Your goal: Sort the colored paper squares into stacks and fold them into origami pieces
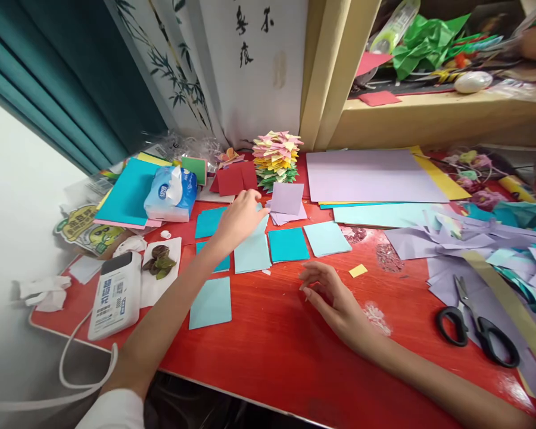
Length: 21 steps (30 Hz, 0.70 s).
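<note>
My left hand (243, 215) reaches over several small stacks of paper squares. Its thumb and fingers are apart, and nothing shows between them. Just right of the fingertips lie lavender paper squares (287, 198), the top one turned against those below. Under and beside this hand are light blue paper squares (252, 253) and turquoise paper squares (209, 223). Loosely curled, my right hand (328, 292) hovers at or rests on the red table (268, 333), thumb apart and holding nothing. Another turquoise stack (289, 245) and a pale blue stack (327, 239) lie just beyond it.
Behind the squares stand a folded-paper tower (277, 158) and red paper squares (236, 179). Large lavender sheets (370, 177) lie back right. Scissors (477, 322) rest on paper scraps at right. A tissue pack (170, 192) and a white corded device (116, 295) are at left.
</note>
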Each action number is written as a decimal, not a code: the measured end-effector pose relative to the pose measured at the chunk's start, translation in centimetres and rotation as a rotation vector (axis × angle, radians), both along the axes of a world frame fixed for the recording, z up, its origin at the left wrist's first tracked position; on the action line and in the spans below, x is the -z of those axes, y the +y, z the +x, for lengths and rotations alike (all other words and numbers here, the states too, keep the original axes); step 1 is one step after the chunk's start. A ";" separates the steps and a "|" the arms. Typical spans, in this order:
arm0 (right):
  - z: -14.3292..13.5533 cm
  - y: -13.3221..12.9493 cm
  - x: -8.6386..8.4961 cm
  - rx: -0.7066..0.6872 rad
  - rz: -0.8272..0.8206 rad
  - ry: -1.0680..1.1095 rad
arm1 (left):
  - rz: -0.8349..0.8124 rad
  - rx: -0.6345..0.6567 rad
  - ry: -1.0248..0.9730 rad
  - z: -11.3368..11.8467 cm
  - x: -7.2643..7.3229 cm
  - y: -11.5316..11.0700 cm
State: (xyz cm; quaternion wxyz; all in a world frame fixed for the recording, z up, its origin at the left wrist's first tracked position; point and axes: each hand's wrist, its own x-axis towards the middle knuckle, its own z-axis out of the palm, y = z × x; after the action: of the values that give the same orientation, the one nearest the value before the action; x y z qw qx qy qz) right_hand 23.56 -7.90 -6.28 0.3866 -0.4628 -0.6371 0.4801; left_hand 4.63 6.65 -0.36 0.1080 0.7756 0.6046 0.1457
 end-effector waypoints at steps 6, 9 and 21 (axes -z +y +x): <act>0.2 0.0 -0.2 0.022 -0.018 0.014 | -0.042 -0.052 -0.135 3.3 3.4 6.9; 0.4 0.4 0.0 0.071 -0.060 0.125 | 0.001 0.013 -0.196 3.2 2.4 6.4; 0.9 1.7 0.5 0.276 -0.425 0.524 | -0.759 0.450 -0.461 3.1 0.6 -4.6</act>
State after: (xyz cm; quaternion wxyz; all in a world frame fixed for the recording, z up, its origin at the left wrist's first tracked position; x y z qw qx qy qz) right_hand 24.49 -6.19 -6.77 0.4933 -0.4755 -0.3340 0.6473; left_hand 7.70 2.06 -1.00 0.5424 0.7405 0.3929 0.0559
